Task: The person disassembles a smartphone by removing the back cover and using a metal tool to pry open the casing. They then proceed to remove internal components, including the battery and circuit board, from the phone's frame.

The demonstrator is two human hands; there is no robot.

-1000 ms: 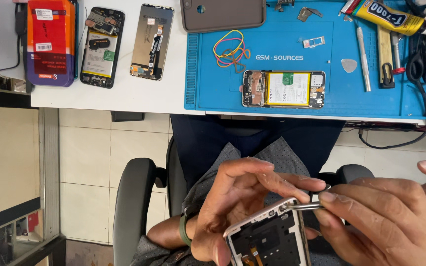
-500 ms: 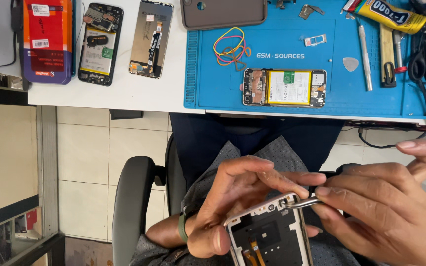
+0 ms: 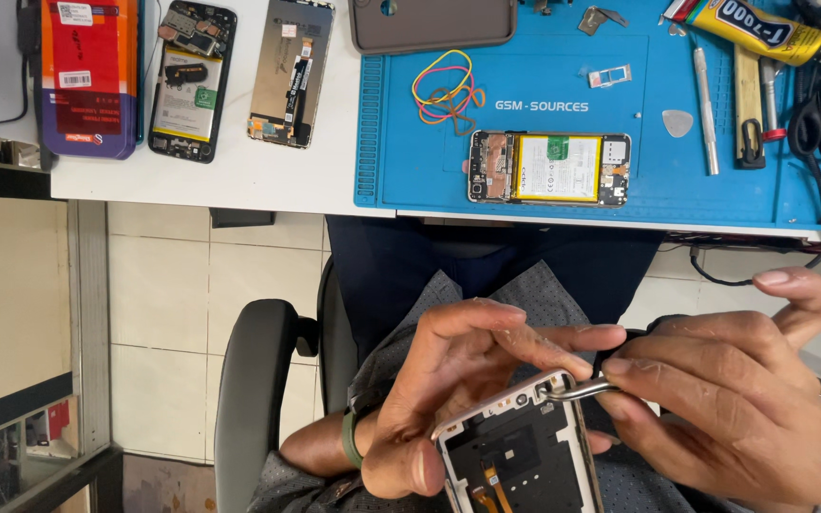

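Note:
My left hand (image 3: 458, 389) grips a white phone frame (image 3: 517, 456) with its dark inside facing up, held low over my lap. My right hand (image 3: 734, 399) pinches metal tweezers (image 3: 582, 388), and their tip touches the frame's top right corner. An orange flex strip shows near the frame's lower edge. The little finger of my right hand sticks up, away from the rest of the hand.
A blue work mat (image 3: 620, 114) on the white table (image 3: 239, 176) carries an opened phone with its battery (image 3: 550, 168), coloured rubber bands (image 3: 447, 90), a screwdriver (image 3: 705, 109) and a glue tube (image 3: 762, 28). Two more opened phones (image 3: 190, 81) and an orange box (image 3: 87, 71) lie left. A black chair arm (image 3: 254, 399) is below.
The phone frame and both hands have shifted slightly; my right little finger has lifted higher. The tweezers stay at the frame's top corner.

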